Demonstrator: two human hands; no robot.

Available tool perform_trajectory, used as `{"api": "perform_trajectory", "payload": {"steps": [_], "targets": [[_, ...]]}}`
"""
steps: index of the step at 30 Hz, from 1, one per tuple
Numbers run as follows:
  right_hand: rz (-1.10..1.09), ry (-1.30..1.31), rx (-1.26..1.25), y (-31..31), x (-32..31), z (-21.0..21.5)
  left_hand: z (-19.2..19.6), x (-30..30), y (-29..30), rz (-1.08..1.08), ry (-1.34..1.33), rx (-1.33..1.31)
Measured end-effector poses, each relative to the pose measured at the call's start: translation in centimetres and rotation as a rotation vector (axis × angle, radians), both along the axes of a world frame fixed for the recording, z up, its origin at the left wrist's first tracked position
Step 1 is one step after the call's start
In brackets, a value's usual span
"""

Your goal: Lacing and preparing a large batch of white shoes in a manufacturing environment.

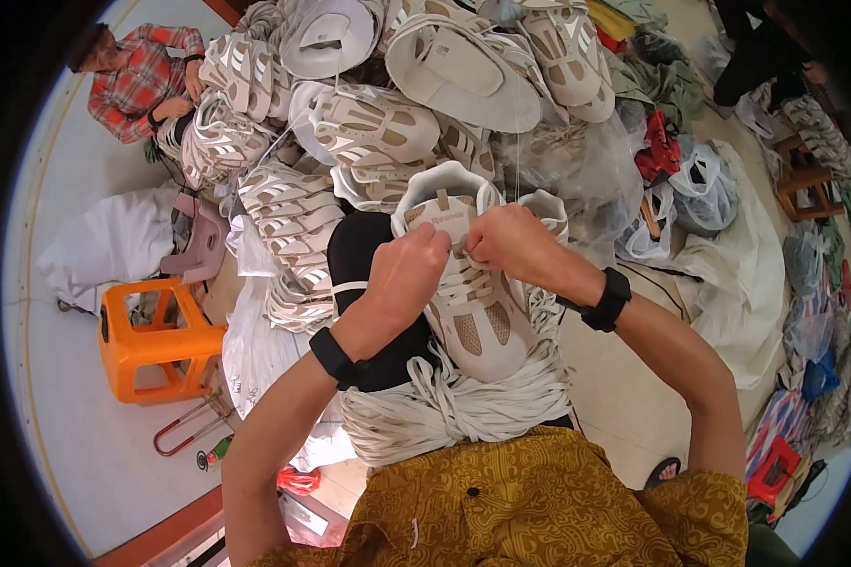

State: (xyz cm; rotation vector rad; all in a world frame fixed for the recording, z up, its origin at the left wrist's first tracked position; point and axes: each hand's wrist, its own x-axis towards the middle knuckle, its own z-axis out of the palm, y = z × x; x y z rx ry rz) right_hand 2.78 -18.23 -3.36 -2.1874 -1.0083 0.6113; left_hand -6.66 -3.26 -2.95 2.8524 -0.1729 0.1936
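A beige and white sneaker upper (492, 345) lies in front of me, its toe toward my body and its padded collar away. Pale laces cross its front below the tongue (452, 222). At the left eyelet edge, my left hand (408, 272) is closed in a pinch on the shoelace. Opposite it, my right hand (515, 248) pinches the lace at the right edge, knuckles up. The fingertips hide the exact grip. Below the toe, a thick bundle of off-white shoelaces (454, 411) rests across my lap. A black padded surface (373, 331) sits under my left wrist.
A large heap of similar shoe uppers (378, 123) rises just beyond, with a stack (293, 222) at left. An orange plastic stool (151, 340) stands left. Plastic bags (704, 189) lie right. Another person in a checked shirt (147, 80) handles uppers at far left.
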Motion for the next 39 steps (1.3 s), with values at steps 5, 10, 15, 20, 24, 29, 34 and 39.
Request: {"api": "perform_trajectory", "payload": {"steps": [5, 10, 15, 20, 24, 29, 34, 39], "targets": [[0.121, 0.026, -0.151, 0.2, 0.4, 0.4, 0.5, 0.5, -0.4, -0.054, -0.017, 0.077], [0.081, -0.306, -0.131, 0.2, -1.3, 1.5, 0.7, 0.5, -0.4, 0.000, 0.047, 0.052], [0.156, -0.560, -0.002, 0.1, -1.0, 2.4, 0.5, 0.3, -0.1, 0.053, 0.067, -0.111], [0.214, -0.449, -0.170, 0.8, -0.1, 3.1, 0.1, 0.0, -0.2, 0.067, -0.043, -0.187], [0.281, -0.289, -0.089, 0.6, 1.9, -1.0, -0.6, -0.3, -0.4, 0.038, -0.094, -0.111], [-0.057, 0.587, 0.076, 0.5, 0.3, 0.1, -0.4, -0.9, -0.7, 0.076, -0.099, -0.149], [-0.158, 0.726, -0.027, 1.3, 0.7, 0.4, -0.3, -0.8, -1.0, 0.109, -0.115, -0.164], [0.235, -0.199, -0.188, 1.3, 0.4, 0.6, 1.1, -0.6, -1.4, 0.157, 0.029, -0.112]]}}
